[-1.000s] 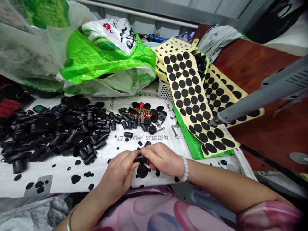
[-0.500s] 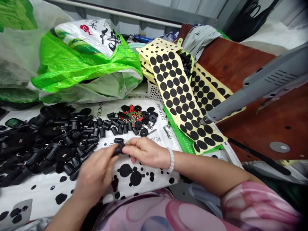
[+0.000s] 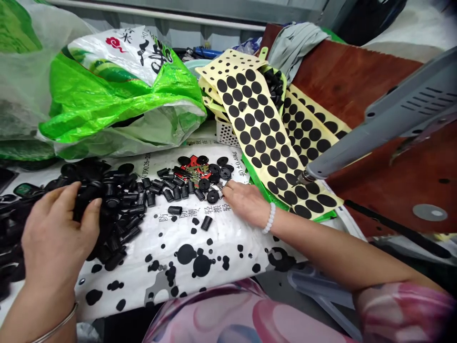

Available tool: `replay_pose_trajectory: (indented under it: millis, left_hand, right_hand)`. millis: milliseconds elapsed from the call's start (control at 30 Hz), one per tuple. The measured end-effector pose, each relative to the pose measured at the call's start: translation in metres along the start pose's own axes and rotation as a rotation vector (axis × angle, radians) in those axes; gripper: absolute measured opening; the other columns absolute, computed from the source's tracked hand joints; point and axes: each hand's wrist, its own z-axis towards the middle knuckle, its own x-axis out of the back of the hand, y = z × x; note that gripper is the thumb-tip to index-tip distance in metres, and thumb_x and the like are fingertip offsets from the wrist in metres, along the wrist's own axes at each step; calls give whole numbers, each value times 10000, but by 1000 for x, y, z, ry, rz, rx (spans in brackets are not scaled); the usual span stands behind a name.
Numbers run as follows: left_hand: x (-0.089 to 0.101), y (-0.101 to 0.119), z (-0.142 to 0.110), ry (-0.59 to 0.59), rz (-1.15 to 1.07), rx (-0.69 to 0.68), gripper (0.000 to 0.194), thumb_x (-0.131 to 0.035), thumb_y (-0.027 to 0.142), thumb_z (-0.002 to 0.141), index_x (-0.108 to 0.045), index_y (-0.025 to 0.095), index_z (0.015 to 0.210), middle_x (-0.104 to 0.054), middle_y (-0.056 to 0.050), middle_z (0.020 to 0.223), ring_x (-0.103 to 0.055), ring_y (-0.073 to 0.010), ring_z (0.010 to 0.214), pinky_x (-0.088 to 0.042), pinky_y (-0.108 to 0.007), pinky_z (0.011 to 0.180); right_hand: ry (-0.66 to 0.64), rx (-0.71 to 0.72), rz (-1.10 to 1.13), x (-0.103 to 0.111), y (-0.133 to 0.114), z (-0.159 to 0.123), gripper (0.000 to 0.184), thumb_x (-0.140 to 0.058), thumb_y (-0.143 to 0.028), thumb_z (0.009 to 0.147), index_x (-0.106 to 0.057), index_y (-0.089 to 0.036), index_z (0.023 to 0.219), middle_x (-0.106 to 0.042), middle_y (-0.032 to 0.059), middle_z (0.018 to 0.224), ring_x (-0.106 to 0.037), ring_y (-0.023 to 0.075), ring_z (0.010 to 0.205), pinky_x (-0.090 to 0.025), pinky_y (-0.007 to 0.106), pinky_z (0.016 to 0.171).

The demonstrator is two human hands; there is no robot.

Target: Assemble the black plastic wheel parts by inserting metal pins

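Note:
My left hand (image 3: 59,233) reaches over a heap of black plastic parts (image 3: 114,202) on the left. Its thumb and fingers are apart, with dark parts between and beneath them. My right hand (image 3: 246,202) is at the right end of the loose parts, fingertips together beside small metal pieces. What those fingertips hold is too small to make out. Close to them lie round black discs (image 3: 213,196) and brass-coloured metal bits (image 3: 195,175) on a red patch. A short black ribbed cap (image 3: 206,223) lies alone on the white sheet, with another cap (image 3: 174,210) to its left.
A grey powered screwdriver (image 3: 342,147) slants in from the right, its tip over a sheet of black round stickers (image 3: 264,138). Behind the heap stands a green and white bag (image 3: 124,90). A small white basket (image 3: 226,133) and a brown board (image 3: 357,90) are at the back.
My hands have come apart from a black part held between them. The left went left to the heap, the right up and right to the metal pieces. A black cap now lies on the sheet.

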Motion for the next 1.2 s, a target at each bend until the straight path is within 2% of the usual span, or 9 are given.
replay_pose_trajectory:
  millis: [167,300,433,567,800,967,1100,1200]
  left_hand:
    - [5,17,4,-27,86,19,464,-496,412,861,-532,152,1244,-552,-148,1249,-510,-346,1168,-424,-492,986]
    - [2,31,13,-8,73,-117,444,-496,410,868,-564,128,1204,-555,-149,1242,-531,-310,1141,-433,-435,977]
    - [-17,58,30,-86,84,-328,373,-469,373,884,-621,113,1105,-639,-149,1097,-600,-295,1003,-460,-420,896]
    - [-38,83,48,-252,123,-487,327,-455,321,876,-642,129,1063,-682,-138,984,-628,-291,924,-459,-413,839]
    - [-47,122,61,-287,14,-548,331,-472,344,867,-647,146,1066,-681,-117,985,-630,-277,923,-463,-389,830]
    - [-63,169,63,-432,-145,-681,308,-511,283,849,-629,154,1103,-669,-108,995,-619,-265,938,-463,-378,835]
    - [-87,199,61,-527,-241,-810,326,-591,199,781,-620,181,1105,-650,-90,1028,-588,-255,998,-435,-366,890]
    - [-97,206,60,-543,-313,-782,214,-610,166,744,-654,164,954,-645,-97,921,-594,-269,939,-434,-390,863]
  right_hand:
    - [-21,28,-26,-3,1,4,226,-438,14,807,-619,-114,852,-603,92,845,-514,143,626,-138,303,491]
    - [-26,42,-28,-5,2,2,252,-421,30,779,-618,-116,836,-598,94,823,-513,142,608,-149,303,488]
    - [-20,35,-33,-4,0,-1,265,-402,41,775,-611,-108,837,-597,106,822,-524,149,613,-160,301,487]
    - [-30,67,-34,-1,-2,-5,244,-403,35,797,-603,-95,849,-602,125,834,-542,173,650,-181,297,489]
    - [-46,103,21,4,-1,-5,243,-407,14,817,-570,-97,960,-606,108,868,-535,164,637,-218,277,494]
    - [-34,88,85,11,0,-14,328,-434,-39,819,-538,-152,1109,-587,78,888,-489,129,576,-223,256,493]
    - [48,71,233,12,5,-28,276,-448,-65,833,-573,-149,1065,-585,83,916,-517,148,660,-298,252,524]
    - [148,52,350,8,9,-37,224,-443,-86,854,-580,-128,1025,-598,81,895,-542,161,732,-371,254,582]
